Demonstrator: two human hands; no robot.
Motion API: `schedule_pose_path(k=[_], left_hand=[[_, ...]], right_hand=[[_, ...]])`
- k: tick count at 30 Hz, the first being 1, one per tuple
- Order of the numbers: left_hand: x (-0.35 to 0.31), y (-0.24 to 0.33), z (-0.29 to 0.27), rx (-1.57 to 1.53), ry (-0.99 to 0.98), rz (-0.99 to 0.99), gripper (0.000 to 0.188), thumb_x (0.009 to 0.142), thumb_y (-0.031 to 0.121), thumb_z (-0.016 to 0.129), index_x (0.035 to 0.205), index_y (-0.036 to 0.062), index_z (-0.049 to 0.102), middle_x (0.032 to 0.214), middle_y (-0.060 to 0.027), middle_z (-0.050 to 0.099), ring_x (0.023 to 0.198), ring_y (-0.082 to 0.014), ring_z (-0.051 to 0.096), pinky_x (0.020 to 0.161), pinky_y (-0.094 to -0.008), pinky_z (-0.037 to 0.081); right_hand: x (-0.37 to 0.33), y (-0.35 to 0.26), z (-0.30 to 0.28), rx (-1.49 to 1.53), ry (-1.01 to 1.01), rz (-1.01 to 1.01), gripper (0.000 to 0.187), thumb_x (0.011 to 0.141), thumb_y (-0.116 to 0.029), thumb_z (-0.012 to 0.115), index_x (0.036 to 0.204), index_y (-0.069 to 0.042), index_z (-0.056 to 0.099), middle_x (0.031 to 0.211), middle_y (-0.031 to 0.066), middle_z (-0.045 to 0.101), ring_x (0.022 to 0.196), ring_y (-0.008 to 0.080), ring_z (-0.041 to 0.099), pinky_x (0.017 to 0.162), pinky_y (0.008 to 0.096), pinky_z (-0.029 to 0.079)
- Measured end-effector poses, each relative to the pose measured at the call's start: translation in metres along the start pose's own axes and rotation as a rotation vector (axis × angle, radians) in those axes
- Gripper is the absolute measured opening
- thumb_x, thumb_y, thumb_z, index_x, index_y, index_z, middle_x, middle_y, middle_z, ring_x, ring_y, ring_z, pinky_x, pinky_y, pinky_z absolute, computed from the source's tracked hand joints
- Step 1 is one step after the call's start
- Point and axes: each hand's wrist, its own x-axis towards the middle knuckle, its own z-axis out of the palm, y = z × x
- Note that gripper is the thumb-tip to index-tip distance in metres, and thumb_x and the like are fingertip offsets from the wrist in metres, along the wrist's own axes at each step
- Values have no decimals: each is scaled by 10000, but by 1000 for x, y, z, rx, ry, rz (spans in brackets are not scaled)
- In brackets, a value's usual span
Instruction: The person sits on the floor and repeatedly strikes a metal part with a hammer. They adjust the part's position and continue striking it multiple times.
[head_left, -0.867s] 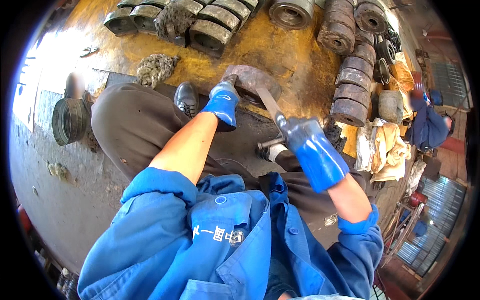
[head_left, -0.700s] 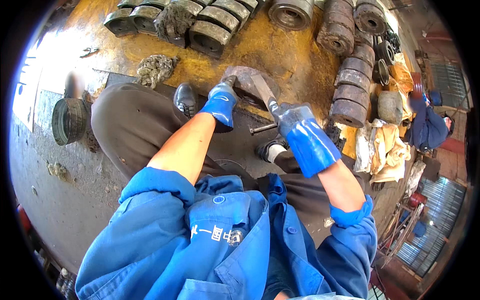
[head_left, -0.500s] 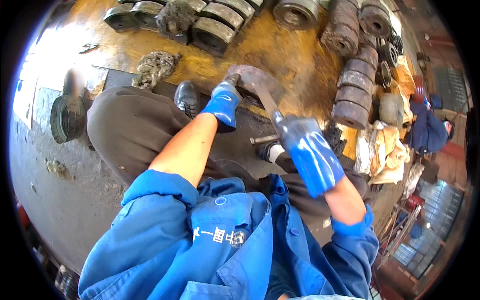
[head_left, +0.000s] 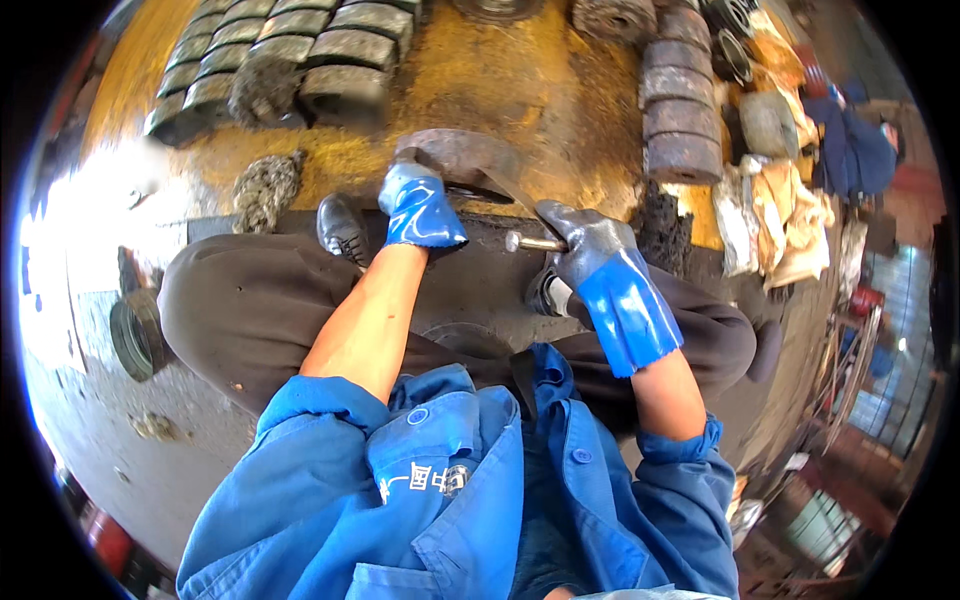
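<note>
My left hand, in a blue and grey work glove, is closed on the left end of a rust-brown curved metal piece, seemingly a thick ring or sleeve, near the edge of the yellow-stained surface. A flat metal blade is gripped in my right hand, gloved the same way. Its far tip meets or overlaps the near side of the curved piece; contact cannot be made out. From beside the right glove a short metal rod with a rounded head sticks out to the left; whether the hand holds it is unclear.
Rows of metal rings stand at the far left, a fibre wad against them. Another wad lies nearer. Stacked rusty cylinders stand on the right, beside crumpled sacks. A dark ring rests at the left.
The view has shifted, with the far ring rows now lower in the picture. The blade lies at a flatter slant, and my right hand and the rod have come closer to my left hand's level.
</note>
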Motion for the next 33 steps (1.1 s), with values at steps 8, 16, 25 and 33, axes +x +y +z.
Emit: schedule_pose_path(k=[8,16,25,33], left_hand=[[16,21,21,266,302,438,332,955,244,640,1250,106,700,1174,-180,740,1049,-316,733,858,-406,591],[21,20,40,-121,491,536,327,954,114,568,1235,6,697,1179,-240,722,1068,-402,703,936,-439,561],[19,16,39,-129,484,614,335,969,127,553,1246,-17,678,1065,-268,737,964,-412,724,867,-455,577],[26,20,42,-153,454,593,351,971,107,534,1247,-57,676,1054,-267,744,940,-377,733,843,-423,583]], right_hand=[[-35,17,19,143,78,78,334,1010,-124,540,1338,-90,590,935,187,733,812,336,733,657,441,581],[-41,30,23,265,138,95,320,1011,-122,534,1321,-89,602,919,186,733,793,334,731,646,443,579],[-39,37,20,308,158,81,305,1012,-119,527,1303,-88,614,900,185,732,770,331,730,632,445,577],[-33,39,16,320,173,103,294,1013,-117,521,1286,-87,626,884,185,731,751,329,728,620,446,575]])
